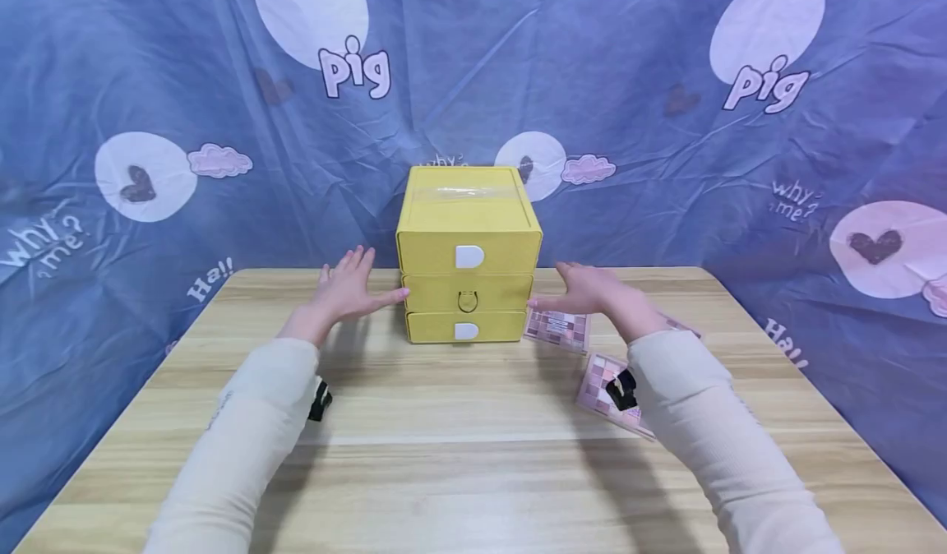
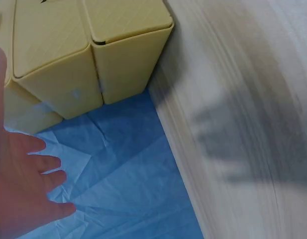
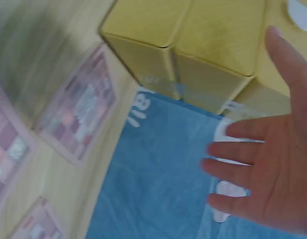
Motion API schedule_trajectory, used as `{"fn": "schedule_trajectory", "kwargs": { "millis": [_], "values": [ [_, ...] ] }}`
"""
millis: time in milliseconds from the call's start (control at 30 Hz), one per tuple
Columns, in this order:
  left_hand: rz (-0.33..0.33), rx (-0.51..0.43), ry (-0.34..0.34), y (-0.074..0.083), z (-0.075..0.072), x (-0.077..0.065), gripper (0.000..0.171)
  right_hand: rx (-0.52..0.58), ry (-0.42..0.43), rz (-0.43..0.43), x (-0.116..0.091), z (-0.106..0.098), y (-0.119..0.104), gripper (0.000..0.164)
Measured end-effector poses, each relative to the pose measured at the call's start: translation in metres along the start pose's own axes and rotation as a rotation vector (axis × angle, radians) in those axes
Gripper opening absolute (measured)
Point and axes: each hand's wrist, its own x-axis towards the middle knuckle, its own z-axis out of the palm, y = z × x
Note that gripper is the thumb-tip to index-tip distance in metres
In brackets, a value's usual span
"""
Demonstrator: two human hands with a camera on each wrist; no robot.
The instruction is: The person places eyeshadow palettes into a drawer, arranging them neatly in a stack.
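Note:
A yellow three-drawer box [image 1: 469, 200] stands at the back of the table, its drawer fronts facing me. White tabs mark the top and bottom drawers; a dark ring pull [image 1: 468, 301] is on the middle one. My left hand [image 1: 348, 287] is at the box's left side, fingers spread and thumb tip right at its front edge. On the other side, my right hand [image 1: 584, 288] mirrors it with straight fingers, thumb tip by the front right edge. Both palms face the box, and neither hand grips anything. In the right wrist view the fingers [image 3: 238, 152] show beside the box's side wall.
Pink eyeshadow palettes lie on the table at the right: one palette [image 1: 558, 330] beside the box, another palette [image 1: 602, 390] nearer me, and a third partly hidden behind my right arm. A blue printed cloth [image 1: 444, 61] hangs behind the wooden table [image 1: 444, 472].

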Motion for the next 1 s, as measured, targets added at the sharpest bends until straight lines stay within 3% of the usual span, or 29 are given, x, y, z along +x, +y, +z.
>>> {"fn": "schedule_trajectory", "kwargs": {
  "millis": [167, 400, 600, 767, 1000],
  "values": [
    [-0.004, -0.108, 0.030, -0.002, -0.008, 0.005, 0.101, -0.016, -0.078, -0.023, -0.006, -0.012, -0.011, 0.085],
    [-0.032, -0.350, 0.048, 0.002, -0.020, 0.013, 0.092, 0.002, -0.060, -0.083, -0.004, -0.018, -0.036, 0.059],
    [-0.015, -0.518, 0.104, 0.009, -0.027, 0.019, 0.082, 0.063, 0.030, -0.157, 0.003, -0.015, -0.054, 0.043],
    [0.006, -0.727, 0.158, 0.014, -0.027, 0.026, 0.070, 0.142, 0.121, -0.227, 0.012, -0.007, -0.064, 0.041],
    [-0.001, -1.078, 0.166, 0.021, -0.024, 0.038, 0.059, 0.408, 0.210, -0.224, 0.025, 0.009, -0.075, 0.046]
  ]
}}
